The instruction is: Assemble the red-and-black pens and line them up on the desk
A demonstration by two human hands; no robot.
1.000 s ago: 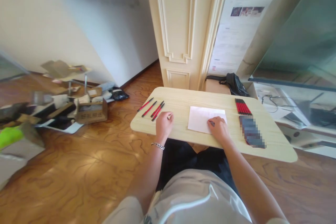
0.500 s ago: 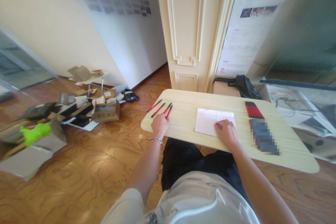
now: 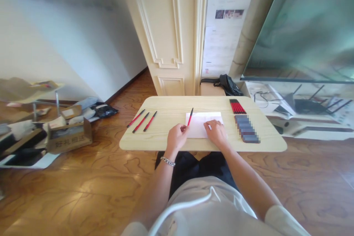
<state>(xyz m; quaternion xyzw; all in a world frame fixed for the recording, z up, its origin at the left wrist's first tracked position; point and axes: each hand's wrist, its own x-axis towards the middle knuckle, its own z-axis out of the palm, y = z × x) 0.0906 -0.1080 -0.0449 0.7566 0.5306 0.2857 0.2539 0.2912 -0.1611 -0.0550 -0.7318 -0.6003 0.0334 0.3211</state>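
in the head view, your left hand (image 3: 177,138) had its thumb and fingers closed around the lower end of a slim red pen with a black end (image 3: 190,118). that pen rose from your fingertips, its black end pointing away from you, slightly to the right. it showed against the left part of a flat white rectangular paper sheet (image 3: 197,127); you could not tell whether it touched the sheet. a silver metal chain bracelet (image 3: 167,161) circled your left wrist.

your right hand (image 3: 218,133) was over the right part of the sheet, fingers curled and bunched narrowly, to the right of the held pen and apart from it. whether anything small sat within those fingers, you could not tell.

to the left of your left hand, three separate red pens with black ends (image 3: 141,122) lay slanted and well apart from it on the pale wood-grain table with rounded corners (image 3: 166,108). to the right of your right hand, near the far edge, lay a tight row of red-and-black pens (image 3: 238,106), and just nearer to you lay a dark, pixel-blurred oblong item (image 3: 247,129).
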